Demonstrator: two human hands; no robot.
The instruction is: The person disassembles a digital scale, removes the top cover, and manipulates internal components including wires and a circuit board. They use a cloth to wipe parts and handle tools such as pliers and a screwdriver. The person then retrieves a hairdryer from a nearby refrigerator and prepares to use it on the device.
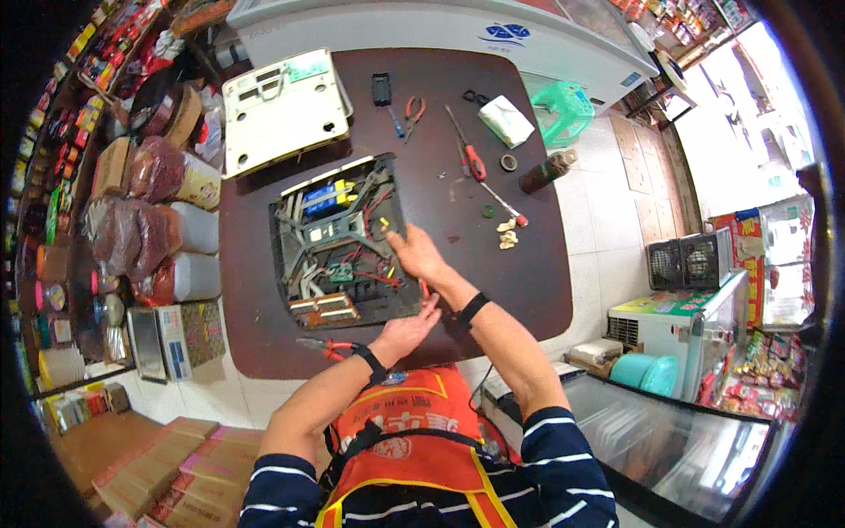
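Note:
An opened weighing-scale base (334, 233) lies in front of me, with a grey metal frame, a blue and yellow battery (327, 199), a green circuit board (340, 271) and loose wires inside. My right hand (421, 253) grips the base's right edge with its fingers closed over it. My left hand (407, 334) is near the base's front right corner, its fingertips together by a small red thing (425, 290) whose kind I cannot make out. Red-handled pliers (333, 349) lie beside my left wrist. The white scale cover (286, 110) rests upside down behind the base.
On the dark table (510, 299) are a red screwdriver (475, 164), small pliers (413, 114), a black box (380, 89), a tape roll (509, 163), a white packet (506, 121) and a brown bottle (547, 172). A green stool (563, 113) and a chest freezer (422, 40) stand beyond.

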